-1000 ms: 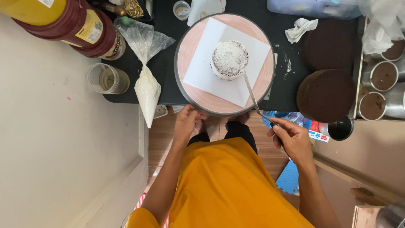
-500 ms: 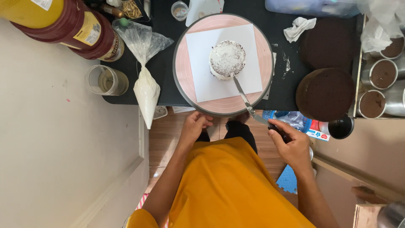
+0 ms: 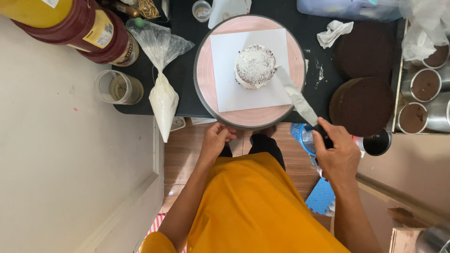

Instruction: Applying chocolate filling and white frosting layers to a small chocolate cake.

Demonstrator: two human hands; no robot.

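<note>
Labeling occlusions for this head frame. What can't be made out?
- Spatula handle: hidden inside the right hand.
- Left hand fingertips: tucked under the turntable rim.
- Cake far side: out of sight.
- Brown tubs: cut off by the top edge.

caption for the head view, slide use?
Right hand holds spatula against small frosted cake; left hand grips turntable rim.

Counted on the surface (image 3: 187,100): one pink turntable (image 3: 206,75); one small frosted cake (image 3: 254,66); one white paper square (image 3: 225,61); one palette knife (image 3: 296,97); one filled piping bag (image 3: 163,100); two round dark cake layers (image 3: 362,105) (image 3: 363,49); three filled metal tins (image 3: 412,118); one glass jar (image 3: 118,87).
</note>
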